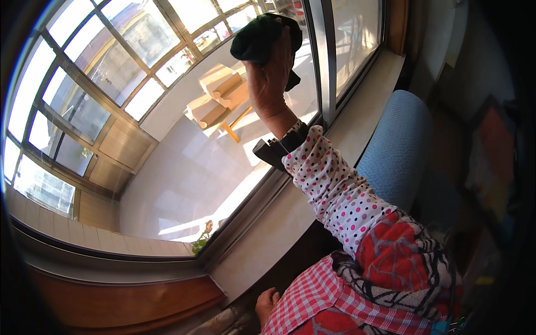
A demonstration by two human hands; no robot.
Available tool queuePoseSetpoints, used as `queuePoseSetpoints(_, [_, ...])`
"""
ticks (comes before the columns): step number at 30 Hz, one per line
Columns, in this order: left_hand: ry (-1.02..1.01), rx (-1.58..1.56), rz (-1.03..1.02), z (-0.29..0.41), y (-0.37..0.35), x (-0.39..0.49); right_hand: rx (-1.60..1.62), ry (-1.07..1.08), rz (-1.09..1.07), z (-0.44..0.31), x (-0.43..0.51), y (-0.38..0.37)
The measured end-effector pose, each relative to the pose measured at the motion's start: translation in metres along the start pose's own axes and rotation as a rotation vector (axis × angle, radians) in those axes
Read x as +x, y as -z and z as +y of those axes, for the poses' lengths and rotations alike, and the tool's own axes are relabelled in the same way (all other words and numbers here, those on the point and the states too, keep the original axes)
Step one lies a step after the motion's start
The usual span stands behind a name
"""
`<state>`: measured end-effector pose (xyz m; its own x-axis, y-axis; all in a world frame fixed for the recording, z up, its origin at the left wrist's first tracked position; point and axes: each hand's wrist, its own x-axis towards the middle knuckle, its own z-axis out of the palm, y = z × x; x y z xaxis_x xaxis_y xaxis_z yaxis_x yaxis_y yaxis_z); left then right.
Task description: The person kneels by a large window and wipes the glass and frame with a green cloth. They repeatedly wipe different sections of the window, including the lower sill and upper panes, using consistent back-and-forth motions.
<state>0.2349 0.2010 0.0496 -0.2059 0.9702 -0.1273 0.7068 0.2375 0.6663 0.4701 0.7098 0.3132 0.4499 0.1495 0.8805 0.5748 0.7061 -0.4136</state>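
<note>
My right hand [270,86] is raised to the window with a bunched dark green cloth [254,41] under its palm and fingers. The cloth appears to lie against the glass pane [167,184], near the grey metal window frame [323,63]. A black device [289,144] is strapped around my right wrist, over a polka-dotted sleeve [339,197]. Low in the view, my left hand [266,305] rests beside the checked apron [305,289], partly hidden by it. Its fingers look curled, and whether they hold anything cannot be made out.
A pale sill [268,238] runs below the window. A rolled blue textured mat or cushion [395,146] stands right of my arm. Brown wood trim [125,299] borders the lower left. Beyond the glass are cardboard pieces [217,94] on a yellow-legged stand and a small plant [202,240].
</note>
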Motion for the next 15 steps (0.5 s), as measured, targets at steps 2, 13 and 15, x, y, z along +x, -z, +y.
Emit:
queuePoseSetpoints(2, [-0.004, 0.018, -0.003, 0.0, -0.006, -0.001, 0.007, 0.162, 0.008, -0.004, 0.004, 0.006])
queuePoseSetpoints(13, [-0.012, -0.033, 0.106, 0.002, -0.036, -0.019, 0.241, 0.219, -0.103, -0.026, -0.003, 0.039])
queuePoseSetpoints(15, [-0.026, -0.05, 0.115, 0.0, -0.04, -0.021, 0.211, 0.404, -0.166, -0.059, -0.017, 0.038])
